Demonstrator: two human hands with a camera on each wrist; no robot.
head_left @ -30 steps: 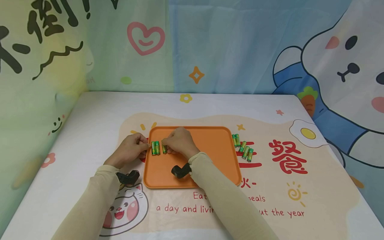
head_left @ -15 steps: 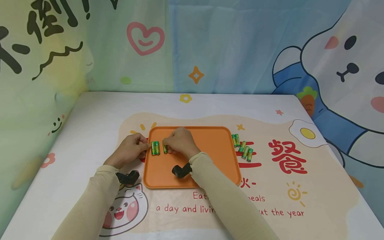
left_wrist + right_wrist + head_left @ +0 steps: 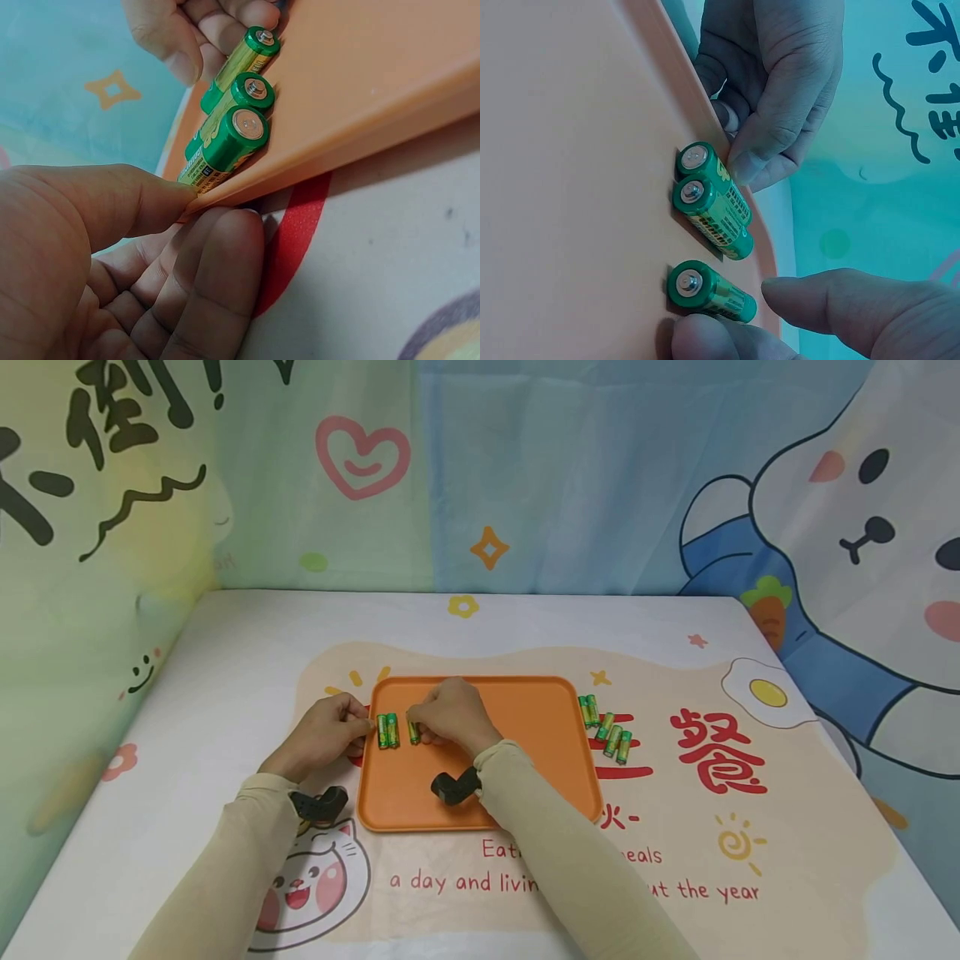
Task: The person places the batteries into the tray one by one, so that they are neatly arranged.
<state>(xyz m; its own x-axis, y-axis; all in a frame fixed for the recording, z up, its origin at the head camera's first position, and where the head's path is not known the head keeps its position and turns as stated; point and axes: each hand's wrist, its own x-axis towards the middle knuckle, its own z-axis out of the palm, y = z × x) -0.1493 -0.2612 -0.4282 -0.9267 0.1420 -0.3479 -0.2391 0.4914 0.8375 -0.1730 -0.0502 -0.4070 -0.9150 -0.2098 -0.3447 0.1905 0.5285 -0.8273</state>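
Note:
An orange tray (image 3: 525, 752) lies on the printed tablecloth. My left hand (image 3: 326, 735) pinches its left rim, thumb tip right by the nearest battery and fingers beneath the edge. Two green-and-gold batteries (image 3: 387, 731) lie side by side just inside that rim; their visible ends differ, one flat and one with a nub. A third battery (image 3: 709, 291) lies to their right across a small gap. My right hand (image 3: 450, 714) has this third one between its fingertips, one digit against its side and another close by its far end.
Several more batteries (image 3: 605, 731) lie on the cloth beside the tray's right edge, some in pairs. Black wrist cameras (image 3: 455, 787) ride low over the tray and its left side. A patterned cloth backdrop (image 3: 562, 477) stands behind the table.
The third battery has shifted very slightly right with my right hand, widening its gap from the pair a little. My left hand keeps its place at the rim.

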